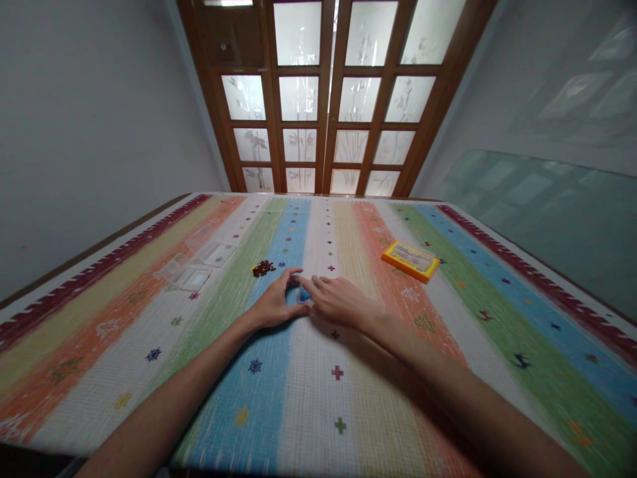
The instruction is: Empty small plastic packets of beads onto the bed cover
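Note:
At the middle of the table, my left hand [279,299] curves its thumb and fingers around a small clear container [299,300] and grips it by the sides. Something blue [304,295] shows inside it. My right hand [336,300] reaches over the container from the right, its fingers bent together at the rim. What these fingers hold, if anything, is hidden. Left of and beyond my left hand lies a small pile of dark red-brown pieces [263,269], with a bit of yellow at its edge.
Clear plastic boxes [192,277] stand to the left, at least one with its lid open. A yellow-orange framed flat case [411,260] lies to the right. The striped tablecloth [318,398] covers the table, with walls on both sides and a wood-and-glass door [326,99] beyond.

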Action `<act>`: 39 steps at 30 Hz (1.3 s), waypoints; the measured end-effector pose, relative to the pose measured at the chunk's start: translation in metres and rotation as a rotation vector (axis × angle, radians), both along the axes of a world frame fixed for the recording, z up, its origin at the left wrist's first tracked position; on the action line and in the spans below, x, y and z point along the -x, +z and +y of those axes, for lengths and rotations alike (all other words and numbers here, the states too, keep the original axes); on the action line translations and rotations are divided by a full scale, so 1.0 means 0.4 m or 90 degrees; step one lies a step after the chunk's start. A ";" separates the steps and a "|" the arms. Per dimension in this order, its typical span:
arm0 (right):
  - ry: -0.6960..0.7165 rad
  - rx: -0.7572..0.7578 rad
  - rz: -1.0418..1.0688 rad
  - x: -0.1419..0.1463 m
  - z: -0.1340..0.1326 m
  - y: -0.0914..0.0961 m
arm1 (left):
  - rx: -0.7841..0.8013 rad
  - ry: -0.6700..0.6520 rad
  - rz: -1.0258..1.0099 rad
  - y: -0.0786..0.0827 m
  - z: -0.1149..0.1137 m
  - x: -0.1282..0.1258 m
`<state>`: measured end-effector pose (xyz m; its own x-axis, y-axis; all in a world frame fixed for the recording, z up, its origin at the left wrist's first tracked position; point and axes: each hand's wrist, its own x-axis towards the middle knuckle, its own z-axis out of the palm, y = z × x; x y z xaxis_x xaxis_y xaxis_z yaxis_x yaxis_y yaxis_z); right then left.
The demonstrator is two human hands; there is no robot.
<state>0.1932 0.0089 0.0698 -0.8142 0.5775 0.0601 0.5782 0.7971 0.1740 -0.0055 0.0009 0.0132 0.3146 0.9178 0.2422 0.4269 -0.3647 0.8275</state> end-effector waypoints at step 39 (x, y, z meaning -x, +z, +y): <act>-0.204 0.389 0.448 -0.111 0.192 -0.063 | -0.315 0.323 0.077 0.075 0.051 0.228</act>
<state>0.2375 0.0858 0.0448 -0.5070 0.8573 0.0891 0.5965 0.4236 -0.6817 -0.0968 0.0213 0.0433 -0.0715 0.7499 0.6577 0.7215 -0.4164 0.5532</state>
